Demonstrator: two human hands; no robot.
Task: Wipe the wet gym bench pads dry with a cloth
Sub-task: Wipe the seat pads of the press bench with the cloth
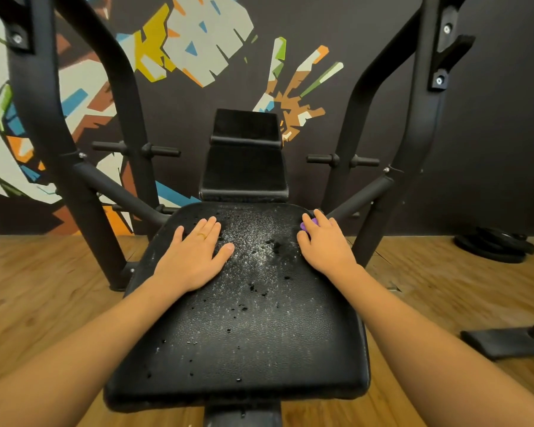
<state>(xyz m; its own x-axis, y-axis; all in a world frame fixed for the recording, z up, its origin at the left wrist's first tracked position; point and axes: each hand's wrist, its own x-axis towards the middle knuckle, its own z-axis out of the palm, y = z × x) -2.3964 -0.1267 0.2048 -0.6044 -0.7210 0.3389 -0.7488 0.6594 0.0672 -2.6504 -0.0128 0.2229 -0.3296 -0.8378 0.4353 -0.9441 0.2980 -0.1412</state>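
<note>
On the wet pad [244, 334] the left hand [195, 257] lies flat, fingers straight. The right hand [324, 245], arm outstretched, curls over a purple cloth [303, 226] at its far right corner.

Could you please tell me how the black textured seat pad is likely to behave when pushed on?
Probably slippery: water droplets bead over the black textured seat pad. It likely gives slightly, being cushioned upholstery, under the flat left hand. It should not shift, since it appears mounted on the black metal frame.
</note>
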